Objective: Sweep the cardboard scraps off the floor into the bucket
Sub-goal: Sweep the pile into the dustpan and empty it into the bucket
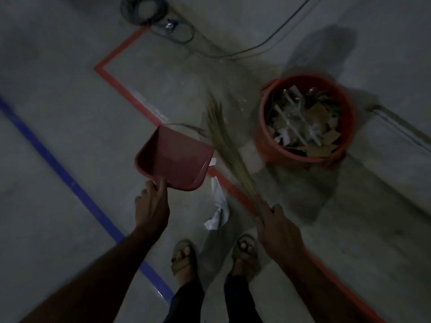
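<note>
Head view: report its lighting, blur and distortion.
Head view: dim and underexposed throughout; the broom in the right hand is smeared by motion blur; the bucket rim is soft; wide-angle bending curves the blue floor line; a shadow falls beyond the bucket.

Glossy red plastic dustpan [173, 159], smooth and catching a glint along its edge. Dry, wispy grass-fibre broom [224, 145]. Orange plastic bucket [263, 141] holding matt brown cardboard scraps [323, 113]. Crumpled white paper [218, 210] on smooth, dull concrete floor [58, 78].
</note>
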`<state>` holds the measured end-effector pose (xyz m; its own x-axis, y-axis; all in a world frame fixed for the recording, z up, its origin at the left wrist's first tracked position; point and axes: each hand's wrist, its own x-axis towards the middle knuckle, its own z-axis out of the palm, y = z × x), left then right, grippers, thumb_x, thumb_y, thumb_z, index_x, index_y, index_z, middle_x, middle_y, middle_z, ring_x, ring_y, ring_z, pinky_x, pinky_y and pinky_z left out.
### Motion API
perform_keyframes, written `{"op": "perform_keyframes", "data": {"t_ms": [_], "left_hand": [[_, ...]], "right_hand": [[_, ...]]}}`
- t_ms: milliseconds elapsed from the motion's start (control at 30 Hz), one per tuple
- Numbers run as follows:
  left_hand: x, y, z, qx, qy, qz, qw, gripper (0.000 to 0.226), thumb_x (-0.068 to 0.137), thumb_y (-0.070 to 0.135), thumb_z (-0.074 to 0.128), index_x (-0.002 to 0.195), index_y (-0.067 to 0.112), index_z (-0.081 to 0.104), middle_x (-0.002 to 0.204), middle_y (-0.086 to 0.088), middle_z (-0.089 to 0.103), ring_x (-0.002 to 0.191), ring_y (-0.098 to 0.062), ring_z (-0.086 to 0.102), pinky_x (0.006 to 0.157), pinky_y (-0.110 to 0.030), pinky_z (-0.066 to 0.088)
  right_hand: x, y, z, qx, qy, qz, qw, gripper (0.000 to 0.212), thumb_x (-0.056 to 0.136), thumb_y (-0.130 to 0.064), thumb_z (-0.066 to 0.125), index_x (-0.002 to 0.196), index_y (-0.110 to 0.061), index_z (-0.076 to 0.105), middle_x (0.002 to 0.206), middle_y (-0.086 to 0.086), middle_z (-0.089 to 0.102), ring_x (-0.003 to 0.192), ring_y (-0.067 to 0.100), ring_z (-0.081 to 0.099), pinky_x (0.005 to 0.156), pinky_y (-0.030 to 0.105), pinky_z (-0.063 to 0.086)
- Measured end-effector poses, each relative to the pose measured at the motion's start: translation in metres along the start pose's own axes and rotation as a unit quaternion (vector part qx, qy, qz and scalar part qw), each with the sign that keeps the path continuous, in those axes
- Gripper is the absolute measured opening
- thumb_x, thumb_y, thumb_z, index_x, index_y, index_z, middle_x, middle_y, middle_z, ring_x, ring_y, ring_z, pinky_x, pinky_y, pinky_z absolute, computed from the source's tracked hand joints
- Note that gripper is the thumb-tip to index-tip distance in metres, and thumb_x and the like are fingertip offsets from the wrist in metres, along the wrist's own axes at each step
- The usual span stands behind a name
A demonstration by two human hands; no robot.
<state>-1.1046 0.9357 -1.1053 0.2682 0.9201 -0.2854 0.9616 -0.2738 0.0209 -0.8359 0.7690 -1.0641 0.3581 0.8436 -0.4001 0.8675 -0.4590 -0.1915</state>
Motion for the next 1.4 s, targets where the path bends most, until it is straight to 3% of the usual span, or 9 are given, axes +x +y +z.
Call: {"op": "perform_keyframes", "data": {"t_ms": [200,300,467,633,733,867,1033,1333,1400], "left_hand": [[-0.006,-0.055,0.056,-0.009,-0.018,-0.074,0.997,0.035,0.087,-0.001,0.061,0.119,0.011,0.053,0.098,-0.017,0.047,0.072,-0.036,0.052,0.060,-0.041,0.034],[-0.007,-0.079,0.089,-0.008,-0.032,-0.102,0.994,0.033,0.086,-0.001,0.062,0.116,0.011,0.054,0.097,-0.019,0.048,0.071,-0.038,0.055,0.058,-0.043,0.038],[-0.024,-0.109,0.123,-0.014,-0.067,-0.102,0.992,0.041,0.082,0.000,0.068,0.117,0.014,0.052,0.098,-0.017,0.049,0.071,-0.037,0.056,0.058,-0.044,0.046],[-0.051,-0.118,0.120,-0.028,-0.077,-0.099,0.992,0.042,0.082,0.000,0.069,0.119,0.016,0.055,0.095,-0.014,0.051,0.068,-0.034,0.056,0.058,-0.044,0.045],[-0.071,-0.103,0.114,-0.043,-0.081,-0.116,0.989,0.042,0.081,0.000,0.070,0.117,0.016,0.057,0.096,-0.015,0.051,0.068,-0.037,0.056,0.058,-0.042,0.039],[-0.089,-0.069,0.104,-0.081,-0.056,-0.164,0.982,0.033,0.085,0.001,0.066,0.113,0.013,0.057,0.095,-0.017,0.051,0.071,-0.040,0.057,0.058,-0.042,0.037],[-0.115,-0.035,0.104,-0.096,-0.013,-0.247,0.964,0.035,0.086,0.001,0.062,0.119,0.010,0.053,0.102,-0.023,0.050,0.075,-0.044,0.057,0.058,-0.044,0.037],[-0.189,0.062,0.117,-0.100,-0.033,-0.346,0.932,0.037,0.088,0.003,0.063,0.121,0.014,0.052,0.104,-0.024,0.049,0.081,-0.047,0.057,0.065,-0.050,0.043],[-0.201,0.084,0.124,-0.100,-0.033,-0.338,0.935,0.036,0.089,0.004,0.062,0.121,0.014,0.051,0.101,-0.022,0.048,0.079,-0.046,0.057,0.063,-0.049,0.044]], "right_hand": [[0.119,-0.057,0.019,-0.022,-0.046,-0.034,0.998,0.053,0.100,-0.042,0.047,0.150,-0.031,0.032,0.112,0.011,0.052,0.097,0.032,0.062,0.077,0.037,0.046],[0.171,-0.087,0.034,-0.010,-0.096,-0.047,0.994,0.069,0.089,-0.057,0.027,0.152,-0.029,0.030,0.105,0.012,0.045,0.098,0.037,0.060,0.075,0.036,0.039],[0.210,-0.114,0.047,-0.098,-0.172,-0.054,0.979,0.058,0.096,-0.029,0.043,0.153,-0.023,0.031,0.132,0.024,0.050,0.116,0.044,0.052,0.095,0.047,0.045],[0.157,-0.047,0.063,-0.117,-0.214,-0.039,0.969,0.078,0.081,-0.059,0.028,0.149,-0.023,0.037,0.116,0.023,0.060,0.100,0.040,0.062,0.086,0.044,0.053],[0.119,0.023,0.071,-0.112,-0.174,-0.083,0.975,0.070,0.084,-0.048,0.029,0.142,-0.015,0.050,0.091,0.020,0.059,0.073,0.037,0.063,0.069,0.048,0.057],[0.048,0.071,0.028,-0.101,-0.182,-0.090,0.974,0.068,0.092,-0.034,0.049,0.153,-0.043,0.020,0.093,0.000,0.045,0.074,0.023,0.054,0.063,0.036,0.050],[0.008,0.120,-0.009,-0.089,-0.241,-0.200,0.946,0.066,0.085,-0.057,0.026,0.147,-0.057,0.003,0.093,-0.005,0.039,0.061,0.014,0.048,0.052,0.031,0.038],[0.070,0.235,0.033,-0.250,-0.224,-0.291,0.896,0.052,0.088,-0.020,0.046,0.133,-0.043,0.054,0.089,0.008,0.064,0.068,0.027,0.065,0.060,0.041,0.057],[0.087,0.236,0.033,-0.269,-0.220,-0.265,0.899,0.046,0.097,-0.029,0.043,0.142,-0.039,0.046,0.103,0.007,0.063,0.083,0.027,0.066,0.073,0.039,0.056]]}}
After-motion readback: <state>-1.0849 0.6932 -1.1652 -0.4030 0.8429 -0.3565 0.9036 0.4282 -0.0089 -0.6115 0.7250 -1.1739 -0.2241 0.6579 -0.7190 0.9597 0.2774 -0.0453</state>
